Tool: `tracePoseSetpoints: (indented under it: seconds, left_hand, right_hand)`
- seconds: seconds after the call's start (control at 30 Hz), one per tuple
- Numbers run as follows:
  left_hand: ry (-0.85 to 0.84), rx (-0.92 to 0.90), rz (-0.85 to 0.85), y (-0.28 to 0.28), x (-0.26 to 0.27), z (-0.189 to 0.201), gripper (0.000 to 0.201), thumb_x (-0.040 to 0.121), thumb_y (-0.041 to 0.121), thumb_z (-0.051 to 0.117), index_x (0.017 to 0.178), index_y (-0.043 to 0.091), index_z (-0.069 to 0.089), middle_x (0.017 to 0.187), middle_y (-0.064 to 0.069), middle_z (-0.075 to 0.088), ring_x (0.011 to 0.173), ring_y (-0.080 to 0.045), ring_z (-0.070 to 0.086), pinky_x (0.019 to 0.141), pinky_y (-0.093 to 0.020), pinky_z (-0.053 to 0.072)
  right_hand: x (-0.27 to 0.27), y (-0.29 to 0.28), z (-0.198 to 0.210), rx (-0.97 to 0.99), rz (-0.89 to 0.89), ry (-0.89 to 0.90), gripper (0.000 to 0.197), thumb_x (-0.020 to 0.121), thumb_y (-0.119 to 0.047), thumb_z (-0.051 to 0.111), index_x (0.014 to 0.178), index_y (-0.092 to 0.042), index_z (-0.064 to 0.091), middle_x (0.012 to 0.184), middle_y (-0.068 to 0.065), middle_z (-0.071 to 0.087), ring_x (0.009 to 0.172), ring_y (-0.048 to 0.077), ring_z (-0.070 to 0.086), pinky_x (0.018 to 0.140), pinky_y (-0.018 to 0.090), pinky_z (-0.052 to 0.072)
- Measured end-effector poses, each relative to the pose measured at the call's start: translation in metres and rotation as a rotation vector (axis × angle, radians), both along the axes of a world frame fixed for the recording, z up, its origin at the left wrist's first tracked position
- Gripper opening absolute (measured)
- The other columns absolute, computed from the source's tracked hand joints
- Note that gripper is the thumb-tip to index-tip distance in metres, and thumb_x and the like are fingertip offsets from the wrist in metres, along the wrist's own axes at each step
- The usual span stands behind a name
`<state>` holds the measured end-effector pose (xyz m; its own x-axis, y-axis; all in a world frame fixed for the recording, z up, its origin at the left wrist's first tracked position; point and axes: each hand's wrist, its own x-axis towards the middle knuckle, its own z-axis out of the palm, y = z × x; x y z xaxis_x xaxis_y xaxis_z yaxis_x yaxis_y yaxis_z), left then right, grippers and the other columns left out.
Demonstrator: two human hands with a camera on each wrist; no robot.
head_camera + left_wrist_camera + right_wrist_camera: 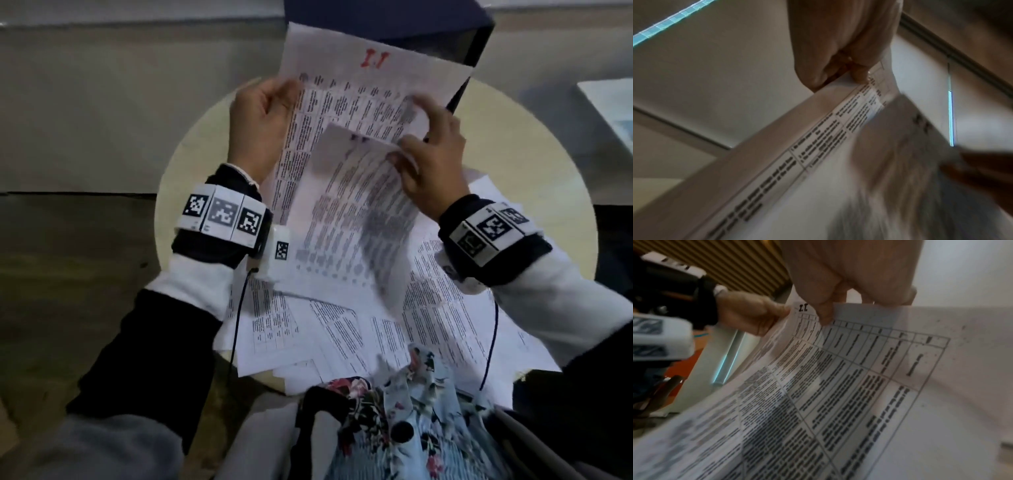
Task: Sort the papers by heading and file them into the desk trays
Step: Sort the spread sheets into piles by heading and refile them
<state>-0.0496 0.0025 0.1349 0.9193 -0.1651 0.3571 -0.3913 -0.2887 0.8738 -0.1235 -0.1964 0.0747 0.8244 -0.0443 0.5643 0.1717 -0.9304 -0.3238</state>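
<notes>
**Two sheets held up, one in each hand**

Two printed sheets are raised above the round table in the head view. The left hand pinches the left edge of the back sheet, marked in red at its top. The right hand pinches the top of the front sheet, which overlaps the back one. Loose papers lie spread on the table beneath both wrists. A dark blue tray stands beyond the sheets.

From the left wrist, curled fingers clamp the sheet's edge.

From the right wrist, thumb and fingers nip the top edge of the tabled sheet; the left hand grips the sheet behind it.
</notes>
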Motion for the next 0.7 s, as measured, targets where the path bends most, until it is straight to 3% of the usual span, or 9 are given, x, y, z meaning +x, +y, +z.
tracePoseSetpoints:
  seconds: [0.07,0.13,0.23,0.33,0.4,0.5,0.6,0.67,0.7]
  left_hand:
    - [0.002,-0.007,-0.065,-0.005,-0.009,0.0,0.02,0.097,0.014,0.047,0.101,0.005,0.064,0.072,0.007,0.056,0.057,0.01,0.051,0.059,-0.008,0.04]
    - [0.018,-0.031,-0.153,-0.009,-0.019,0.002,0.019,0.097,0.009,0.044,0.107,0.013,0.059,0.074,0.012,0.058,0.058,0.014,0.053,0.059,-0.006,0.04]
    - [0.128,-0.098,-0.272,-0.013,-0.033,0.001,0.015,0.095,0.013,0.048,0.098,0.021,0.06,0.072,0.015,0.067,0.065,0.007,0.061,0.062,-0.015,0.052]
    - [0.203,0.004,-0.237,-0.027,-0.048,-0.007,0.015,0.088,0.017,0.061,0.103,0.014,0.063,0.088,0.003,0.069,0.075,-0.003,0.066,0.07,-0.02,0.055]
    - [0.195,0.027,-0.109,-0.036,-0.051,-0.012,0.026,0.088,0.017,0.061,0.11,0.003,0.065,0.093,-0.007,0.069,0.079,-0.014,0.065,0.075,-0.025,0.056]
    - [0.131,0.012,-0.023,-0.04,-0.047,-0.007,0.023,0.09,0.015,0.058,0.106,0.0,0.066,0.083,-0.001,0.064,0.07,-0.013,0.061,0.07,-0.027,0.056]
    - [0.076,-0.064,0.0,-0.033,-0.042,0.004,0.02,0.091,0.015,0.057,0.101,0.001,0.066,0.076,0.001,0.062,0.069,-0.012,0.062,0.067,-0.034,0.055]
    - [0.053,-0.19,-0.011,-0.028,-0.038,0.01,0.018,0.089,0.011,0.059,0.106,0.006,0.064,0.082,-0.001,0.064,0.071,-0.005,0.064,0.069,-0.025,0.056]
    - [0.043,-0.238,-0.024,-0.027,-0.036,0.012,0.019,0.088,0.009,0.06,0.107,0.01,0.063,0.084,-0.001,0.065,0.071,0.001,0.065,0.07,-0.02,0.054]
  right_hand:
    - [0.006,-0.002,0.024,-0.009,-0.002,-0.19,0.019,0.081,-0.021,0.062,0.072,-0.005,0.067,0.13,0.033,0.045,0.115,0.055,0.042,0.089,0.06,0.034]
    - [0.011,-0.007,0.042,0.014,0.018,-0.235,0.02,0.081,-0.027,0.064,0.077,-0.008,0.071,0.125,0.026,0.054,0.114,0.047,0.047,0.092,0.055,0.033]
    - [0.013,-0.013,0.053,0.14,-0.016,-0.136,0.028,0.082,-0.033,0.059,0.08,-0.008,0.07,0.093,0.012,0.066,0.091,0.031,0.06,0.088,0.039,0.025]
    - [0.006,-0.011,0.056,0.241,-0.032,-0.168,0.028,0.079,-0.033,0.061,0.074,-0.006,0.064,0.079,0.009,0.065,0.077,0.028,0.06,0.085,0.039,0.03]
    - [0.001,-0.009,0.055,0.303,-0.063,-0.155,0.029,0.076,-0.035,0.064,0.079,-0.006,0.061,0.083,0.005,0.067,0.079,0.025,0.061,0.088,0.035,0.027]
    - [-0.005,-0.014,0.053,0.397,-0.209,-0.201,0.039,0.067,-0.048,0.069,0.092,-0.024,0.049,0.089,-0.017,0.051,0.096,0.024,0.056,0.098,0.041,0.033]
    - [-0.006,-0.038,0.047,0.627,-0.364,-0.251,0.076,0.054,-0.056,0.076,0.113,-0.021,0.042,0.108,-0.011,0.041,0.114,0.021,0.046,0.102,0.038,0.035]
    - [-0.005,-0.05,0.045,0.939,-0.168,-0.255,0.085,0.05,-0.053,0.083,0.113,-0.019,0.038,0.115,-0.001,0.049,0.114,0.02,0.049,0.1,0.035,0.041]
    - [-0.005,-0.054,0.043,1.092,-0.035,-0.226,0.078,0.052,-0.046,0.085,0.11,-0.016,0.043,0.109,-0.001,0.059,0.106,0.017,0.057,0.093,0.033,0.047]
